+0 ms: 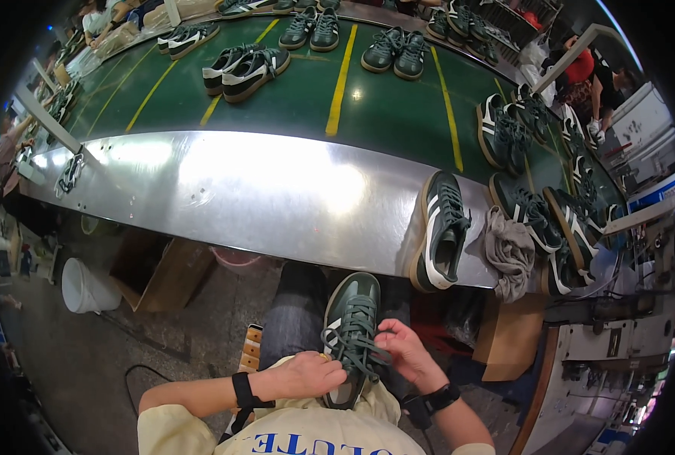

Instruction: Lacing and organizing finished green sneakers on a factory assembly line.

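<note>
A dark green sneaker (350, 311) with green laces and a white side stripe lies across my lap, toe pointing away from me. My left hand (312, 374) is closed at the left side of its laces, the fingers curled together over them. On the other side my right hand (407, 353) pinches a green shoelace (368, 343) near the shoe's opening. A matching sneaker (441, 231) rests on the metal ledge (277, 197), ahead and to the right. Beside it is a crumpled grey cloth (507, 254).
Beyond the ledge runs a green conveyor belt (292, 98) with yellow lines, carrying pairs of sneakers. More sneakers (531, 208) crowd its right end. Below left stand a white bucket (87, 286) and a cardboard box (163, 273). Another carton (510, 334) is below right. People are at the far edges.
</note>
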`<state>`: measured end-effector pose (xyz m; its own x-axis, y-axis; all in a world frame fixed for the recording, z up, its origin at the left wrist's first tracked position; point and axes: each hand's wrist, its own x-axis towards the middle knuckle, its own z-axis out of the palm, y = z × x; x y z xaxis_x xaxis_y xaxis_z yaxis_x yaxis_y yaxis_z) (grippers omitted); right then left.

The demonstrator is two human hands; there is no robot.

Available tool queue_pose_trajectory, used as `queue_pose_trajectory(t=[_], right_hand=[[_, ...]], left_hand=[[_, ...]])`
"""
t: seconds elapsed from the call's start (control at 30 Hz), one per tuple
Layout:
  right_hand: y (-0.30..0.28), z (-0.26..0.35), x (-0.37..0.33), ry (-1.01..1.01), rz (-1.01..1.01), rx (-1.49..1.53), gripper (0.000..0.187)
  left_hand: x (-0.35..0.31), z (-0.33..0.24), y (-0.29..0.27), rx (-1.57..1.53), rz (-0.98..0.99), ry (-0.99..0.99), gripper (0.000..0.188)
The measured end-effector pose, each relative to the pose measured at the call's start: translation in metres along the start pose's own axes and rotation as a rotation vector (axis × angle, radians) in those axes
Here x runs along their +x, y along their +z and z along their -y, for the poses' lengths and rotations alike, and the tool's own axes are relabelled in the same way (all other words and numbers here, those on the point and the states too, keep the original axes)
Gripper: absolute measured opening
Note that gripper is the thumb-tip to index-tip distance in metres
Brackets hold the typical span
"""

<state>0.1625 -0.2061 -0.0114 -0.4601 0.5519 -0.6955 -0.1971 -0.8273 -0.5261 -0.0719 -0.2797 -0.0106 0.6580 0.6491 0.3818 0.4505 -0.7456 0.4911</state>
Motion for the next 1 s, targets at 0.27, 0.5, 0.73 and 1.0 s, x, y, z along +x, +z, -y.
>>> queue_pose_trajectory(t=[0.27, 0.5, 0.73, 1.0], right_hand=[[0.011, 0.008, 0.001, -0.174, 0.06, -0.308, 0.026], [0.017, 0.008, 0.001, -0.198, 0.062, -0.355, 0.025], [0.002, -0.002, -0.008, -0.043, 0.076, 0.017, 0.018], [0.033, 0.014, -0.018, -0.372, -0.086, -0.77, 0.015]], left_hand=[[0.055, 0.026, -0.029, -0.008, 0.056, -0.388, 0.016], [0.073, 0.042, -0.008, -0.024, 0.657, -0.446, 0.021], [0.016, 0.045, -0.015, -0.694, 0.126, -0.663, 0.021], [0.046, 0.022, -0.021, -0.302, -0.072, -0.488, 0.023]])
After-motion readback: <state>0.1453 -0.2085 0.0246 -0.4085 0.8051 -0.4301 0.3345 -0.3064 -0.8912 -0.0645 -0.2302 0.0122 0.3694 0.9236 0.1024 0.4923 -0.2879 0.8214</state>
